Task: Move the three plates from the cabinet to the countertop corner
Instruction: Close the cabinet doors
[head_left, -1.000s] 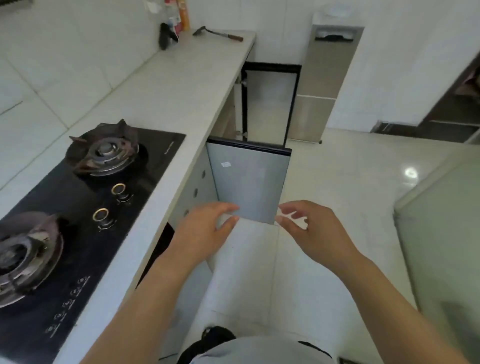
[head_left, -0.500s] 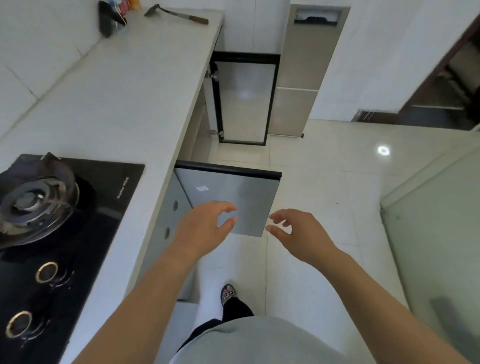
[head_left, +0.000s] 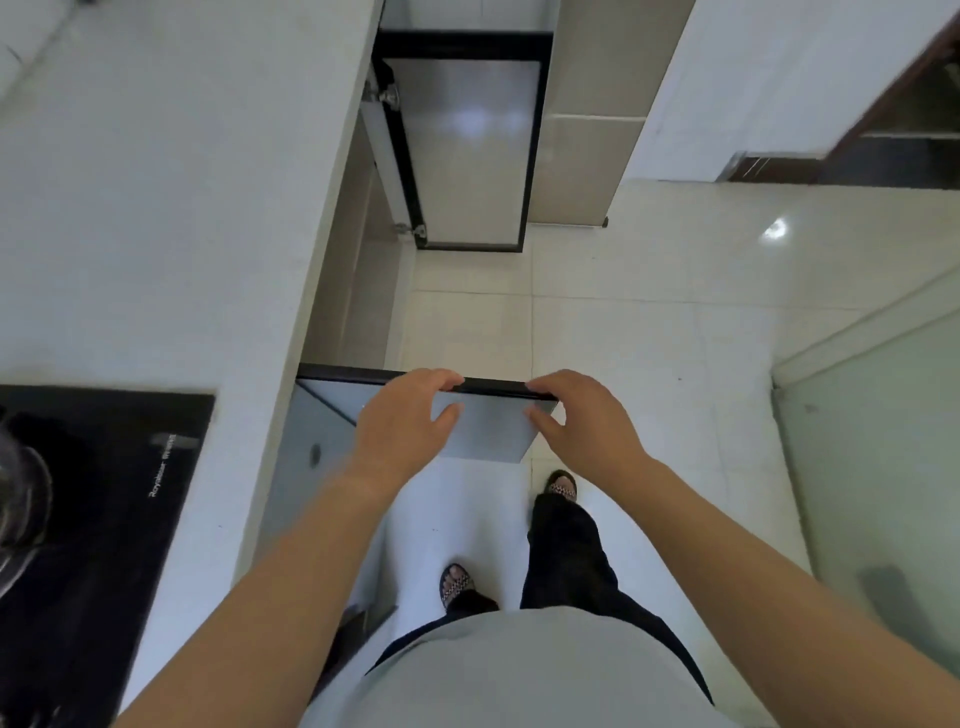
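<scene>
No plates show in the head view. The lower cabinet's inside is hidden under the white countertop (head_left: 182, 208). A grey cabinet door with a black top edge (head_left: 488, 431) stands swung out over the floor. My left hand (head_left: 405, 421) has its fingers curled over that top edge and its thumb on the near face. My right hand (head_left: 582, 426) holds the same edge close to the door's outer corner, thumb also on the near face.
A second cabinet door (head_left: 467, 150) stands swung out farther along the counter. A black gas hob (head_left: 104, 519) sits in the counter at lower left. A frosted glass panel (head_left: 883, 441) is at the right. Tiled floor (head_left: 649, 338) lies between.
I have stepped forward and my view has tilted down. Both hands, spread in the air short of the near door before, now rest on its top edge.
</scene>
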